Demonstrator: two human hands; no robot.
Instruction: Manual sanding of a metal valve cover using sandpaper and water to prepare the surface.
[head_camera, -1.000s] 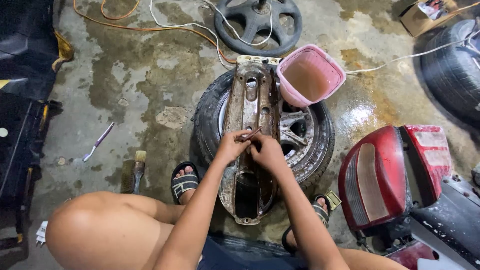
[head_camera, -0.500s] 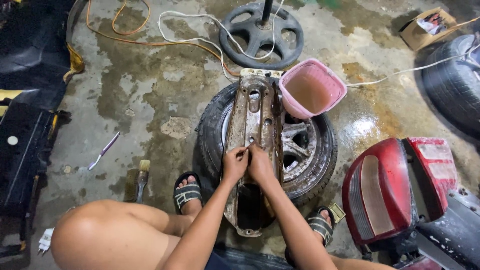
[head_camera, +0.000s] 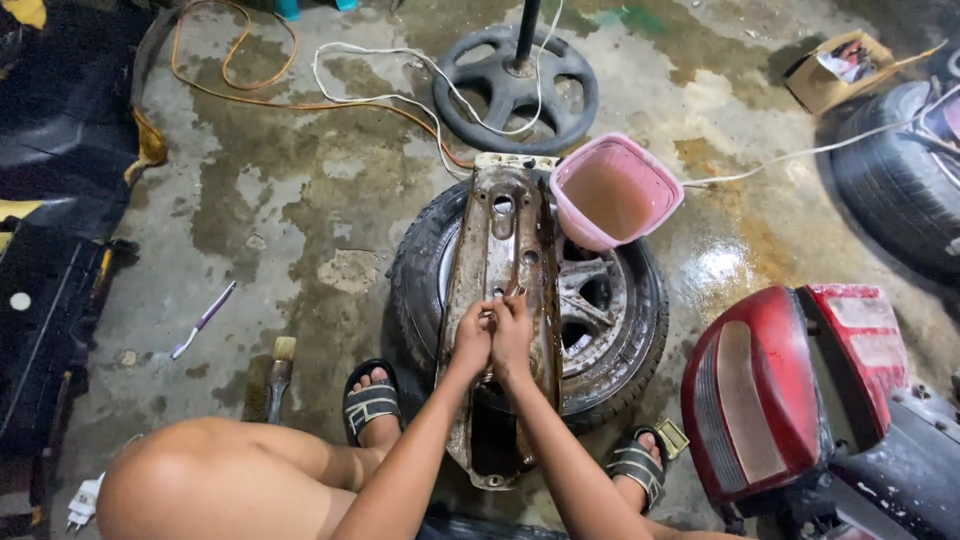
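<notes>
A long rusty metal part is laid lengthwise across a tyre with its wheel lying flat on the wet concrete floor, its far end reaching past the tyre's far edge and its near end overhanging the near edge between two sandalled feet. A pink tub is propped on the tyre's far right edge, just beside the part. Open floor is seen to the left of the tyre, broken only by a toothbrush and a paintbrush lying apart from each other; to the right the room is closed in by a red tail lamp, and beyond the far edge a black round stand base is set among cables. Both forearms are stretched forward from the knees and brought together over the middle of the part. The left hand and right hand are pressed side by side, fingers curled and pinched around a small thin tool at the part's surface; what exactly is gripped cannot be told.
</notes>
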